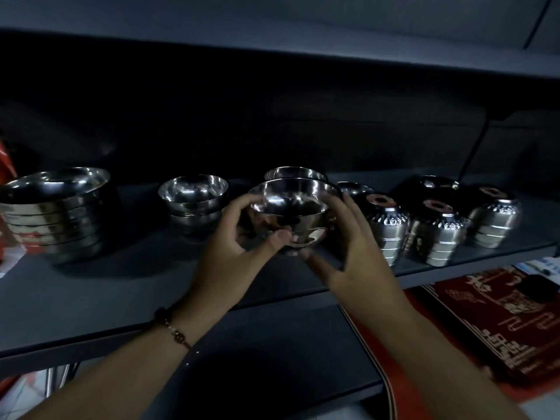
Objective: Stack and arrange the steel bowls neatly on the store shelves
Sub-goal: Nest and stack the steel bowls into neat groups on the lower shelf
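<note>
Steel bowl [292, 207] held upright above the shelf [121, 286], between two bowl stacks [194, 201]; left hand [230, 256] and right hand [354, 253] grip clamped round its sides.

Dim light; grey metal shelf [91, 298] under upper shelf [272, 53]; dark back panel [212, 122].

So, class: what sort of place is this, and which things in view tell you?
Probably a shop's kitchenware aisle. A long grey metal shelf carries many identical shiny steel bowls in stacks, upturned embossed steel bowls stand in rows, and red printed boxes lie on the shelf below.
</note>
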The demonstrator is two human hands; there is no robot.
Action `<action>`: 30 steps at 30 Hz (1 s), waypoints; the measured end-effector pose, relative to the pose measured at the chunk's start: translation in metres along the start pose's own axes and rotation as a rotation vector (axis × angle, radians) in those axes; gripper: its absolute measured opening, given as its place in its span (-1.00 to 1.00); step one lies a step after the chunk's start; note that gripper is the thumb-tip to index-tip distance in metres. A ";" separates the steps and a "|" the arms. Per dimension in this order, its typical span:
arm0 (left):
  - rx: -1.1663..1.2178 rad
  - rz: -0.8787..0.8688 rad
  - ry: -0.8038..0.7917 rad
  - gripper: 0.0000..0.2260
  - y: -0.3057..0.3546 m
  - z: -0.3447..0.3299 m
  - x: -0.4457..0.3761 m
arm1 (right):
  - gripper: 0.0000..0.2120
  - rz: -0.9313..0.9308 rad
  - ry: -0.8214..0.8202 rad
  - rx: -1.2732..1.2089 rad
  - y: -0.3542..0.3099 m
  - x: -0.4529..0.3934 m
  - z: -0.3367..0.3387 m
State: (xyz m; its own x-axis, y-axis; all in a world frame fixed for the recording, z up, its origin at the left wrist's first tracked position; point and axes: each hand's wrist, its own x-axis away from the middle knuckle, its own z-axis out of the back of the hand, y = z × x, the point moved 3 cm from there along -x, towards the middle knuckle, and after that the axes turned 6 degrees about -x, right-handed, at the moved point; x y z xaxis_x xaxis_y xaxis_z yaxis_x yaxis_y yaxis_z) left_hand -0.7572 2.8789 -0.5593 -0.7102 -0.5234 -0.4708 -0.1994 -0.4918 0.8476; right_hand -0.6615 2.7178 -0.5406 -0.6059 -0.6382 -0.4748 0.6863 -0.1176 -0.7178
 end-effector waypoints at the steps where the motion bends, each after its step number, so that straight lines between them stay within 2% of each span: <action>1: -0.004 -0.018 0.005 -0.45 0.002 -0.003 -0.005 | -0.33 0.032 0.061 -0.012 0.003 -0.006 0.003; 5: -0.031 -0.085 0.053 -0.31 0.005 -0.016 -0.031 | -0.58 0.142 0.162 -0.205 0.013 -0.037 0.009; 10: -0.066 -0.159 0.212 -0.32 0.005 -0.029 -0.067 | -0.62 0.166 0.162 -0.375 0.023 -0.081 0.013; 14: -0.065 -0.173 0.269 -0.41 -0.002 -0.037 -0.094 | -0.62 0.189 0.149 -0.324 0.031 -0.114 0.019; 19: -0.077 -0.140 0.224 -0.41 -0.020 -0.047 -0.124 | -0.58 0.188 0.157 -0.293 0.047 -0.138 0.024; 23: -0.133 -0.100 0.204 -0.51 -0.043 -0.053 -0.133 | -0.61 0.061 0.084 -0.223 0.070 -0.154 0.015; 30: -0.201 -0.028 0.199 -0.35 -0.070 -0.054 -0.122 | -0.61 -0.064 0.031 -0.187 0.084 -0.157 -0.015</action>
State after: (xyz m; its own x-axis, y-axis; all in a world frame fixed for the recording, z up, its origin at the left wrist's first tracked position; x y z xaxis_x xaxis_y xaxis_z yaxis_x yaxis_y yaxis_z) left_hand -0.6202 2.9392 -0.5743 -0.5559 -0.6244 -0.5487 -0.0650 -0.6254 0.7776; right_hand -0.5145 2.8196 -0.5340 -0.6600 -0.6099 -0.4387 0.5610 -0.0117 -0.8278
